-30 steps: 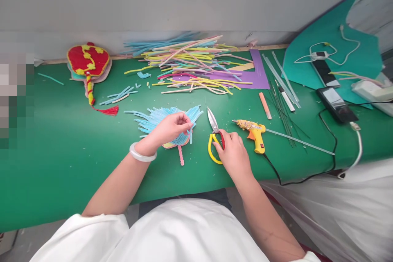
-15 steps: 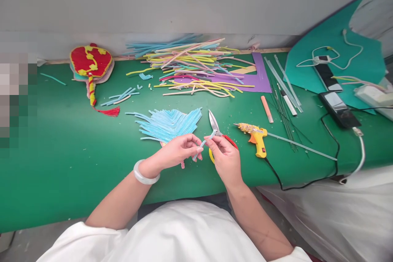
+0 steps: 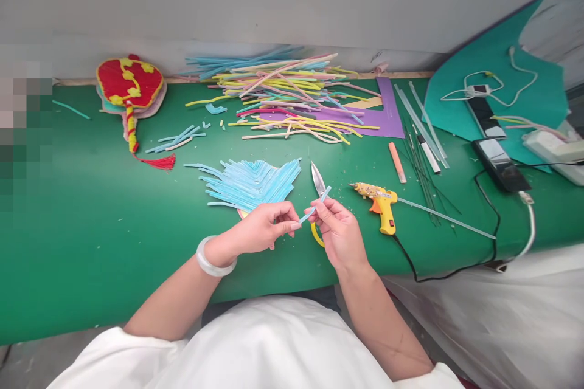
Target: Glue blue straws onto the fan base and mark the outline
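Head view, lower centre: left hand [image 3: 260, 229] and right hand [image 3: 341, 236] both have fingers pinching one blue pipe cleaner [image 3: 307, 216]. I'd go light so it doesn't kink.

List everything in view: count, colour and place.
Stick: one, blue, front
Workpiece: one, mostly blue, centre
Scissors: one, silver-yellow, centre
Glue gun: one, yellow, right
Loose sticks: many, mixed, back
Short sticks: several, mostly blue, left
Red fan: one, red-yellow, left
Sheet: one, purple, back
Board: one, teal, right
Devices: two, black, right
Markers: two, orange and white, right
Rods: several, clear, right
Wires: several, green, right
Table: one, green, beneath
Left hand, right hand: two, fingers on stick
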